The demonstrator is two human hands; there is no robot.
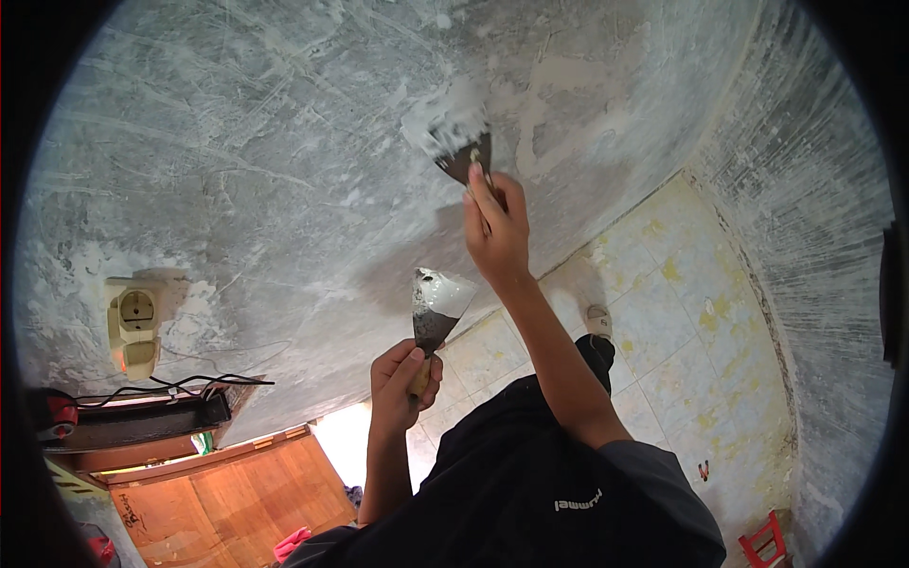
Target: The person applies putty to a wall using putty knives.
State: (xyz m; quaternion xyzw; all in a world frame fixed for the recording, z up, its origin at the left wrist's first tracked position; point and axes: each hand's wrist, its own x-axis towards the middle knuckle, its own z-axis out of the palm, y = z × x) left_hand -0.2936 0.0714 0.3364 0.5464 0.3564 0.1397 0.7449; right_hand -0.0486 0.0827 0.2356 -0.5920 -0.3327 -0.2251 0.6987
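My right hand (pixel 500 227) is closed round the handle of a dark-bladed putty knife (pixel 464 157). Its blade edge lies against the grey wall (pixel 284 123), at a fresh patch of white putty (pixel 454 121). Lower and to the left, my left hand (pixel 398 381) grips a second putty knife (pixel 435 327) by its wooden handle, blade upward. A load of wet white putty (pixel 443 292) covers the upper part of that blade, which appears held off the wall.
At left, a socket (pixel 136 310) with a plug and a black cable (pixel 189 383) is on the wall. Below are a dark shelf (pixel 142 426) and a wooden door panel (pixel 237 506). Tiled floor (pixel 663 331) meets a second wall at right; a red stool (pixel 762 541) stands lower right.
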